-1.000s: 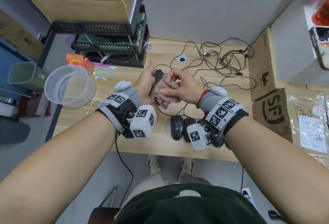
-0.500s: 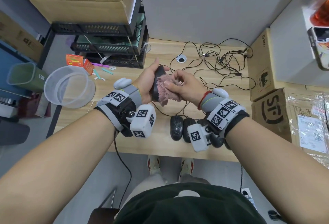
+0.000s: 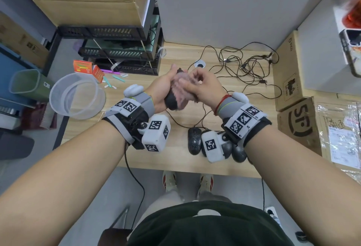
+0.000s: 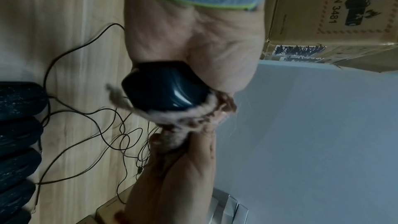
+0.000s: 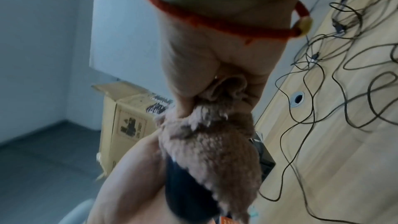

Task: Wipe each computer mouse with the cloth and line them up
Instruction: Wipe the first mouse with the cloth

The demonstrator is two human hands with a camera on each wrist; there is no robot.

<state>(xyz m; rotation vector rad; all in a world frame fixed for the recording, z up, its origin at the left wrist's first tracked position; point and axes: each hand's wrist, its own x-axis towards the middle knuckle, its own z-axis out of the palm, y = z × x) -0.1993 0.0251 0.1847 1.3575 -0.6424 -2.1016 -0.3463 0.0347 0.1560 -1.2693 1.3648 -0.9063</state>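
Above the wooden desk, my left hand grips a glossy black mouse. My right hand holds a pink fluffy cloth pressed over the far part of that mouse. The mouse's near end shows bare. Near the desk's front edge, several black mice lie side by side. My right wrist's camera block hides some of them in the head view.
Tangled mouse cables cover the back right of the desk. Cardboard boxes stand along the right edge. A clear plastic tub and an orange carton sit at the left, by stacked black trays.
The cloth has slid from the mouse's near part up over its far end, baring the near end. Both hands stayed in about the same place above the desk.
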